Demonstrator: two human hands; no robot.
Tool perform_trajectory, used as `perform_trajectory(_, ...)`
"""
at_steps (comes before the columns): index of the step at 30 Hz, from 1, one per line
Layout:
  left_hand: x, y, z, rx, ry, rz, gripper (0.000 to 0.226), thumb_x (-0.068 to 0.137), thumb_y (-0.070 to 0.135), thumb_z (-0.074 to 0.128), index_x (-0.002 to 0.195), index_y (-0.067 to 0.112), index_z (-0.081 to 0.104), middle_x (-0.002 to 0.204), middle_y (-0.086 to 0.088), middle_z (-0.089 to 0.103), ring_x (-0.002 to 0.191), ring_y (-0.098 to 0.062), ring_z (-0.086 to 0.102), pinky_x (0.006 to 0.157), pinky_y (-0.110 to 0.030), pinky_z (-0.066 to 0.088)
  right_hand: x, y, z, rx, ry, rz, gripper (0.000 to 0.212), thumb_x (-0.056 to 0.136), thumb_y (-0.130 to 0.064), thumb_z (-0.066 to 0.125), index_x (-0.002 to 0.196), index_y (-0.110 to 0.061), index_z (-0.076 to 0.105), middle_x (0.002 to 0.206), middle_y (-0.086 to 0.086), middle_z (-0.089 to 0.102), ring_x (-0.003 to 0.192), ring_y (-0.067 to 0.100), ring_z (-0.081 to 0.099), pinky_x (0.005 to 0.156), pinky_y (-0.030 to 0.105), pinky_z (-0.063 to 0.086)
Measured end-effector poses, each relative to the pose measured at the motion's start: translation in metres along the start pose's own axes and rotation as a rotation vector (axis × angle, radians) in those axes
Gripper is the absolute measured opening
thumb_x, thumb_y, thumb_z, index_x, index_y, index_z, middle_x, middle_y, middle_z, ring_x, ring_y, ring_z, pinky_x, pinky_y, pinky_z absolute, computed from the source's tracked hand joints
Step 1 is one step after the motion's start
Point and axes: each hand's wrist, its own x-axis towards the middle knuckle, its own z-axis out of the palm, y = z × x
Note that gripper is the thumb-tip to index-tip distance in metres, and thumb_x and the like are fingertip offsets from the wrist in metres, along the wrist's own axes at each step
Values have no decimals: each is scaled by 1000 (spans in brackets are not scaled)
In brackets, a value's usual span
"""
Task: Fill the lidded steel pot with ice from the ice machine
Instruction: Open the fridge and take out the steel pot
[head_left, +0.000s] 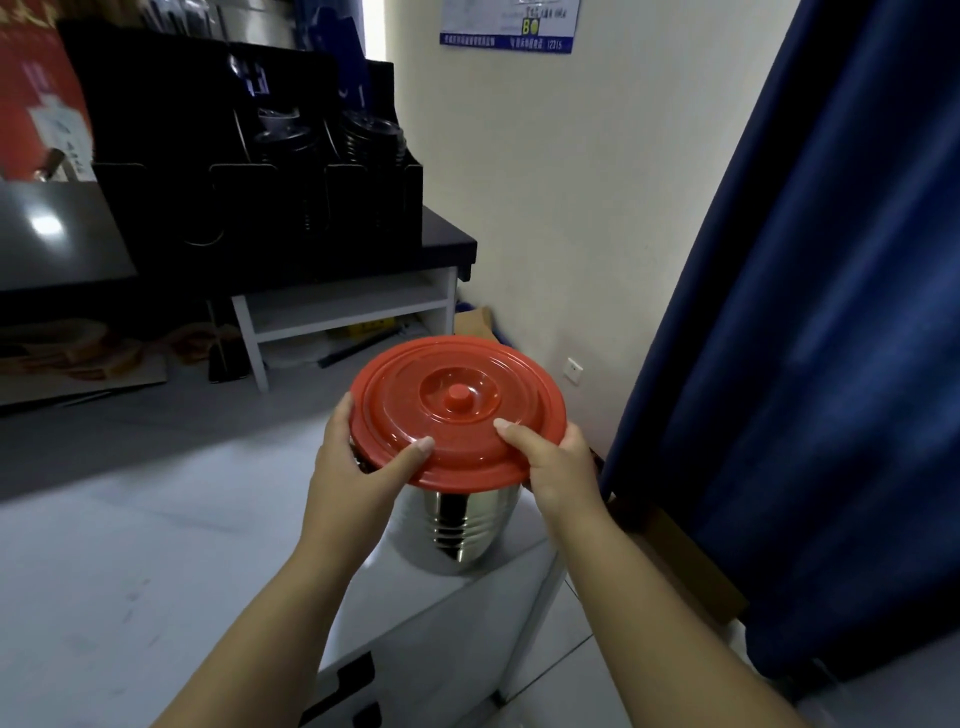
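Observation:
A shiny ribbed steel pot (460, 525) stands on the corner of a pale grey machine top (156, 561). An orange-red plastic lid (457, 410) with a small round knob covers it. My left hand (358, 462) grips the pot's left rim, thumb pressed on the lid's near edge. My right hand (556, 462) holds the right rim, its thumb also lying on the lid. The pot's inside is hidden by the lid.
A dark counter (447, 239) behind carries a black organiser (249, 171) with stacked cup lids. A white shelf (343, 312) sits beneath it. A navy curtain (810, 312) hangs close on the right. A cream wall (571, 208) lies ahead, with tiled floor (576, 639) below.

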Motion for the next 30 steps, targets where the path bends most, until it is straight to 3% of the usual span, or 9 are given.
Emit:
perform_trajectory(10, 16, -4, 5, 40, -3, -26, 67, 74, 34, 73, 123, 48, 29, 102, 35, 42, 89, 14, 46, 70, -8, 35, 15, -3, 4, -54, -17, -24, 94, 47, -52, 82, 129, -21, 50, 116, 0, 66, 103, 20, 65, 90, 43, 55)
perform_trajectory(13, 18, -6, 2, 90, -30, -34, 69, 76, 42, 69, 131, 47, 28, 118, 29, 44, 101, 7, 47, 85, -19, 38, 11, -6, 3, -54, -33, -29, 94, 51, -56, 83, 131, -21, 48, 118, 0, 64, 104, 19, 65, 92, 43, 53)
perform_trajectory(16, 19, -9, -4, 171, -28, -94, 86, 76, 54, 61, 147, 37, 15, 149, 8, 31, 132, -18, 36, 103, -38, 32, 4, -13, -1, -41, -11, -35, 78, 69, -50, 78, 131, -18, 44, 117, -1, 61, 104, 15, 62, 90, 35, 53)
perform_trajectory(18, 17, -10, -10, 209, 2, -108, 90, 73, 62, 58, 147, 38, 14, 154, 3, 23, 137, -24, 32, 106, -44, 31, -1, -18, -7, -38, 17, -57, 56, 79, -41, 72, 121, -16, 44, 106, -8, 58, 93, 5, 59, 75, 19, 50)
perform_trajectory(20, 14, -8, -17, 214, 60, -98, 83, 76, 58, 61, 146, 36, 22, 152, -1, 27, 132, -25, 38, 99, -41, 35, -7, -22, -12, -35, 83, -110, 46, 83, -33, 70, 116, -18, 42, 96, -16, 50, 85, 1, 55, 69, 13, 45)
perform_trajectory(23, 8, -3, -26, 187, 139, -31, 65, 80, 48, 64, 137, 30, 38, 142, -1, 41, 122, -19, 45, 91, -36, 39, -17, -23, -17, -27, 225, -167, 55, 80, -32, 74, 124, -13, 47, 99, -11, 52, 102, 16, 60, 91, 36, 51)
perform_trajectory(25, 1, 3, -29, 152, 156, 35, 53, 81, 44, 65, 128, 27, 47, 133, -1, 49, 114, -15, 49, 87, -33, 39, -27, -23, -21, -29, 278, -200, 39, 78, -33, 75, 109, -19, 55, 99, -5, 59, 101, 22, 63, 93, 45, 51)
perform_trajectory(30, -18, 21, -32, 44, 66, 121, 27, 84, 37, 65, 107, 27, 56, 109, 1, 63, 102, -17, 60, 85, -39, 50, -65, -23, -36, -53, 368, -228, 14, 84, -21, 70, 94, -13, 64, 88, 0, 68, 82, 13, 65, 84, 40, 55)
